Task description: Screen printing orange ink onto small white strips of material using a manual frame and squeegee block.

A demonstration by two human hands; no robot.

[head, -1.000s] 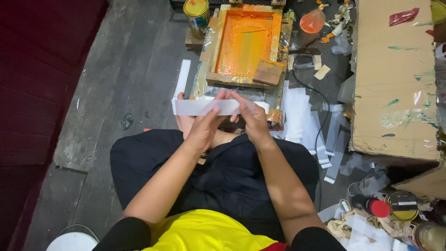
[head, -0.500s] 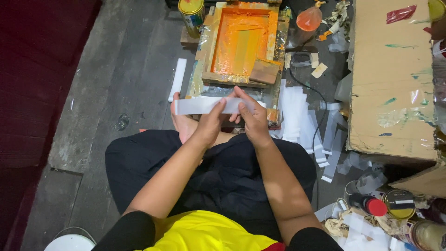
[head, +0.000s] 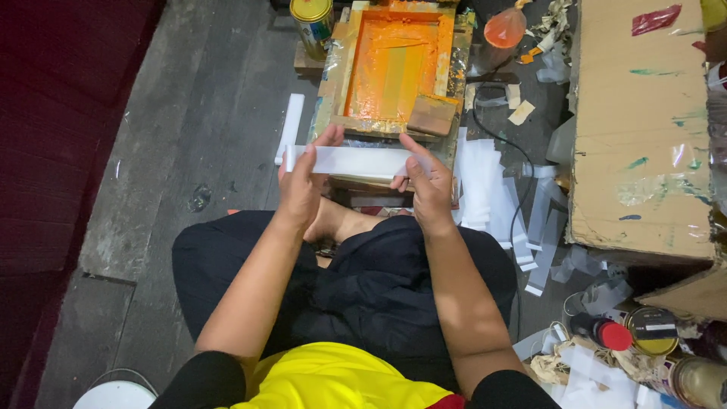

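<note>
A long white strip is stretched level between both my hands, above my crossed legs. My left hand grips its left end, thumb on top. My right hand pinches its right end. Just beyond the strip lies a wooden printing frame whose screen is coated in orange ink, with a brown wooden block resting on its near right corner.
A gold-lidded tin stands left of the frame. Another white strip lies on the grey floor. White strips and a black cable litter the right. A paint-stained cardboard box is at right; tins and a red-capped bottle at lower right.
My hands have slid apart along the strip, so it now spans wider between them. The view has shifted slightly.
</note>
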